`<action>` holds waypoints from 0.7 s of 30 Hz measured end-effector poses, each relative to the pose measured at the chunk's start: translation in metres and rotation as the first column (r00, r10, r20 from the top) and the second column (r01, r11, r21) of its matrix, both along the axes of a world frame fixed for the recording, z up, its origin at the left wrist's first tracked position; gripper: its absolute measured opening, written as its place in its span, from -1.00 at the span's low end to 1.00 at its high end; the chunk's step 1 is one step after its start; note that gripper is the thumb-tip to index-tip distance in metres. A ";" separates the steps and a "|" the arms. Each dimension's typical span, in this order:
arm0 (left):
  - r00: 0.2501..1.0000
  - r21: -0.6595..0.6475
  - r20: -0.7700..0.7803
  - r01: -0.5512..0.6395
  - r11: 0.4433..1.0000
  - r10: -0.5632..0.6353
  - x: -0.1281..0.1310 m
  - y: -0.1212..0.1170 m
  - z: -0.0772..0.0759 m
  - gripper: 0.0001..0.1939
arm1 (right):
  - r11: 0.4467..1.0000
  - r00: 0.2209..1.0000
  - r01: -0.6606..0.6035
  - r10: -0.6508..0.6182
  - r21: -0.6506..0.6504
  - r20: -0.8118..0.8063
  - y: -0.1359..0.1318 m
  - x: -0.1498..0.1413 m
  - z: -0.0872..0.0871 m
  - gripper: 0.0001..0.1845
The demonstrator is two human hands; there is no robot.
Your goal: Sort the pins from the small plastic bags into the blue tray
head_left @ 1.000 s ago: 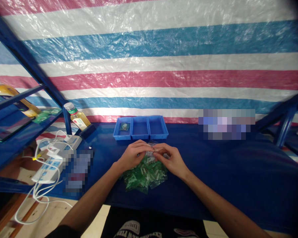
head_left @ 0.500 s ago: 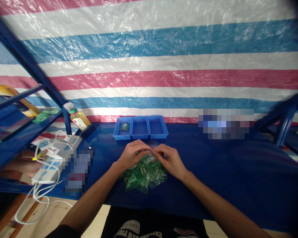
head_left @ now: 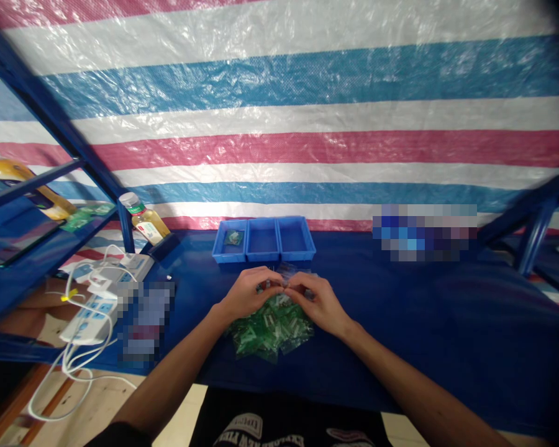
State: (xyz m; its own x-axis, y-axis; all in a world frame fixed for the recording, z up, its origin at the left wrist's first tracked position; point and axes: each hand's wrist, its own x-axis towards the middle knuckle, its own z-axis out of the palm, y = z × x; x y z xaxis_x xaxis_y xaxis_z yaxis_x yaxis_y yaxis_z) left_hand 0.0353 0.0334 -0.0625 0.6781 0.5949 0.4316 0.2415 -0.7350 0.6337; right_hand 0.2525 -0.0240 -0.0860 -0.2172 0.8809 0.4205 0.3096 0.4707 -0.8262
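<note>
Bag (head_left: 289,270) looks pinched in the fingertips of both left hand (head_left: 250,292) and right hand (head_left: 320,299), neither really nearer, poking out on the far side between green packets (head_left: 271,332) and blue trays (head_left: 263,257), long axis kinda impossible to tell.

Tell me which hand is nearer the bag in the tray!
Left: the left hand is in front of the bag, slightly right; the right hand is farther right.
</note>
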 end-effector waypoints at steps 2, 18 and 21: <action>1.000 -0.015 -0.025 0.013 1.000 -0.013 0.000 0.000 0.000 -0.80 | 1.000 1.000 -0.005 0.005 0.014 -0.009 -0.001 0.000 0.001 -0.75; 0.997 -0.074 -0.074 0.021 0.997 -0.026 0.001 -0.006 0.007 -0.79 | 0.997 0.998 -0.059 0.060 0.052 -0.019 -0.001 -0.001 0.003 -0.83; 0.995 -0.071 -0.095 0.034 0.997 -0.040 0.002 -0.006 0.007 -0.79 | 0.997 0.998 -0.061 0.061 0.053 -0.009 -0.001 -0.001 0.001 -0.83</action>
